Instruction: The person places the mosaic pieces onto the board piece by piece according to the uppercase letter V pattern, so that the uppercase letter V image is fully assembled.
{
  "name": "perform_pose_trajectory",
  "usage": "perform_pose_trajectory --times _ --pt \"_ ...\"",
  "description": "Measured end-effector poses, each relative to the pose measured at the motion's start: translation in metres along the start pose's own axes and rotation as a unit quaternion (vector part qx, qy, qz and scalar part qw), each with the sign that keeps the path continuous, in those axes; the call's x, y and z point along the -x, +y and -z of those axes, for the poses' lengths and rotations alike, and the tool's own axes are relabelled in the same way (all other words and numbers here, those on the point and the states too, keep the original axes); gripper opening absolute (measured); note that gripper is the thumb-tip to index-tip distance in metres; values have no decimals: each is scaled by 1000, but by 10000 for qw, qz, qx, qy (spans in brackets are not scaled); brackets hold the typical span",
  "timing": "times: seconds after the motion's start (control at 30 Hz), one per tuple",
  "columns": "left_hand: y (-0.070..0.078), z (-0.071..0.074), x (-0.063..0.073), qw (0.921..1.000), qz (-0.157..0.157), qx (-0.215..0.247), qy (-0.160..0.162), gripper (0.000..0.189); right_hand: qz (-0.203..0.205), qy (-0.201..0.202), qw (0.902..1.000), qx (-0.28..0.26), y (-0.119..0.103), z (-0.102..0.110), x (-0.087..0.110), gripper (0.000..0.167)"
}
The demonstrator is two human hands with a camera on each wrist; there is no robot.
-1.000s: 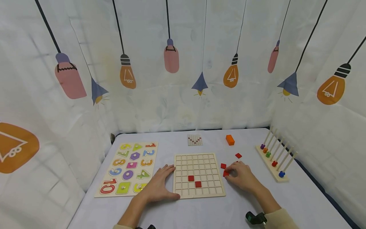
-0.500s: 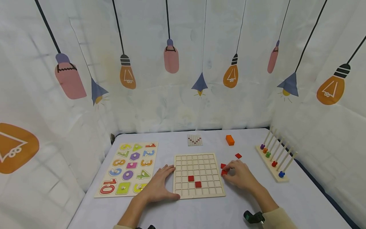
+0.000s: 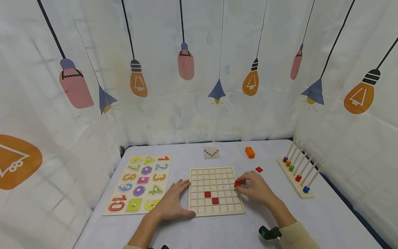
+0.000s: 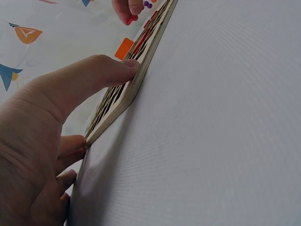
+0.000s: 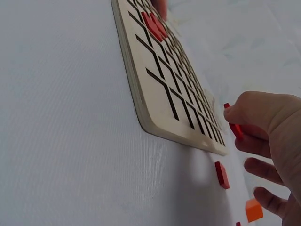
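Note:
A square wooden grid board [image 3: 199,209] lies on the table, and two red square tiles [image 3: 207,194] sit in its cells. My left hand [image 3: 172,204] is spread along the board's left side, its thumb resting on the near left corner and its fingers touching the edge. Between thumb and fingers, my right hand [image 3: 257,188] pinches a red tile [image 5: 234,127] above the board's right edge. On the cloth beside the board, under the right hand, lies another red tile [image 5: 222,175]. One more loose red tile [image 3: 259,169] is farther back.
A small pattern card [image 3: 212,152] and an orange block [image 3: 250,152] lie at the back. To the left is a number-and-shape puzzle board [image 3: 143,169]. A wooden peg stand [image 3: 296,176] with coloured beads stands at the right, near the table's edge.
My right hand has drawn leftward and slightly away from me, bringing the pinched red tile from beside the board to over its right edge. My left hand stays in place.

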State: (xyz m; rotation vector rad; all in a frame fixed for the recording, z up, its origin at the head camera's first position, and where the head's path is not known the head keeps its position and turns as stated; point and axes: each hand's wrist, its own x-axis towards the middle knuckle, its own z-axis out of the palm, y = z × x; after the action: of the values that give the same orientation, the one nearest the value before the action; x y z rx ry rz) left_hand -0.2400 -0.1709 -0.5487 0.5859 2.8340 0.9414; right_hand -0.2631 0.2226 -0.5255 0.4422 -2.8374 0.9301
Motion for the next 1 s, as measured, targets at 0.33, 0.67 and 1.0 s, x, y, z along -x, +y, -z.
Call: perform_pose_trajectory --times 0.33,0.67,1.0 --pt "0 -1 0 10000 -50 15 12 127 38 -104 9985 -534 -22 -13 -9 20" --pt "1 0 0 9999 -106 45 51 126 380 -164 9984 -389 -35 -26 -21 19" --pt "0 0 0 10000 -9 25 14 128 409 -297 9964 -683 -47 -36 -31 20"
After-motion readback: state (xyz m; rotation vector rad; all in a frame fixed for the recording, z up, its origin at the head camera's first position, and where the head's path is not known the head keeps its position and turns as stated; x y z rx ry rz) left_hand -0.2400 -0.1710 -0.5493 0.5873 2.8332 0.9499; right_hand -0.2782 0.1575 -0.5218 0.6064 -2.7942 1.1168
